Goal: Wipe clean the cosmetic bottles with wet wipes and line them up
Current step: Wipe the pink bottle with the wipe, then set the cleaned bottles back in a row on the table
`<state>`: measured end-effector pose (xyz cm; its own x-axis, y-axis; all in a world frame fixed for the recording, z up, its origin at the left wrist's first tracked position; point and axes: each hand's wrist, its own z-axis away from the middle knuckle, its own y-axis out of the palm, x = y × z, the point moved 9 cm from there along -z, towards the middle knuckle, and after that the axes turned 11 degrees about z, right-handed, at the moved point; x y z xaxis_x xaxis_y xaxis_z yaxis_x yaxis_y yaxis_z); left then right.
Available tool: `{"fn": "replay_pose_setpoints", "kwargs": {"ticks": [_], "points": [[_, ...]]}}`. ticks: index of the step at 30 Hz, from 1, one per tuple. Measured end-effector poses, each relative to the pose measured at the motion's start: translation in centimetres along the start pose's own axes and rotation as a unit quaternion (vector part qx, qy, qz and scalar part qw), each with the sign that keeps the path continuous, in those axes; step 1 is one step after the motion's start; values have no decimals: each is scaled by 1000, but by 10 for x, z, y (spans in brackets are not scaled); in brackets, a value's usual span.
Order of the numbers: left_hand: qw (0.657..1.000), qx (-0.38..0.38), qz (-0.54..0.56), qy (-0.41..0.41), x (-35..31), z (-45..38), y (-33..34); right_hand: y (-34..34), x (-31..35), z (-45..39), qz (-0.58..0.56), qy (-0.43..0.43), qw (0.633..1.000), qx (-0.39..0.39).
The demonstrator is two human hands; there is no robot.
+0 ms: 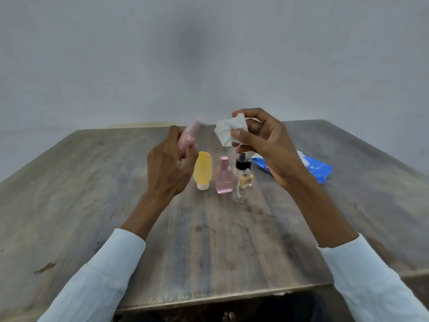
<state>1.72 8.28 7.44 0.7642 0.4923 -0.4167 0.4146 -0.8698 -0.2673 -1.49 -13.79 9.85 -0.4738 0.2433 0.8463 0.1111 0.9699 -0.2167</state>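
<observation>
1. Left hand [171,163] curled round a pink bottle [189,135], lifted above the table [92,182], cap tilted toward the far edge.
2. Mid-table, standing side by side in a row: yellow tube [202,169] on its cap, pink perfume bottle [224,176], clear spray bottle [241,180].
3. Right hand [262,140] pinching a crumpled wet wipe [228,131], just beside the pink bottle's cap, apart from it.
4. Blue wipes pack [318,169] lying toward the right edge.
5. Step in hand, probably: wiping the pink bottle. Next: bring wipe onto it, rub round, then stand it in the row.
</observation>
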Motion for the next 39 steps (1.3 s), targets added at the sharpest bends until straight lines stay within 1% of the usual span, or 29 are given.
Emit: {"fn": "replay_pose_setpoints", "kwargs": {"ticks": [4, 6, 8, 10, 11, 13, 16, 20, 23, 28, 29, 31, 33, 35, 37, 39], "points": [[1000, 12, 8, 13, -27, 2, 19, -66, -39, 16, 17, 65, 993, -93], [1000, 12, 19, 8, -41, 4, 29, -99, -64, 24, 60, 119, 983, -127], [999, 21, 25, 10, -54, 5, 41, -135, -88, 33, 165, 173, 958, -158], [999, 35, 28, 14, -65, 6, 52, -172, -103, 43, 268, 210, 919, -200], [999, 39, 28, 19, -69, 7, 55, -187, -107, 47, 297, 226, 902, -215], [999, 39, 24, 27, -76, 7, 59, -206, -114, 53, 327, 255, 884, -215], [999, 38, 24, 16, -76, 3, 62, -216, -123, 53, 356, 272, 873, -193], [998, 40, 43, 3, -76, -2, 59, -207, -145, 50, 401, 304, 856, -121], [999, 33, 42, 4, -74, -2, 53, -204, -146, 47, 441, 310, 832, -131], [999, 18, 33, -4, -57, 2, 44, -190, -118, 42, 520, 308, 786, -133], [999, 17, 38, -6, -54, 3, 42, -187, -113, 40, 523, 296, 787, -141], [999, 20, 47, -9, -47, 4, 38, -176, -95, 34, 516, 248, 804, -161], [998, 22, 49, -18, -38, 4, 34, -159, -72, 24, 479, 179, 839, -185], [998, 18, 48, -31, -28, 6, 30, -135, -42, 13, 411, 99, 884, -201], [997, 10, 57, -45, -16, 8, 25, -102, -13, 3, 361, 33, 913, -188], [995, -6, 78, -67, -3, 7, 19, -63, 12, -4, 341, -29, 928, -149]]}}
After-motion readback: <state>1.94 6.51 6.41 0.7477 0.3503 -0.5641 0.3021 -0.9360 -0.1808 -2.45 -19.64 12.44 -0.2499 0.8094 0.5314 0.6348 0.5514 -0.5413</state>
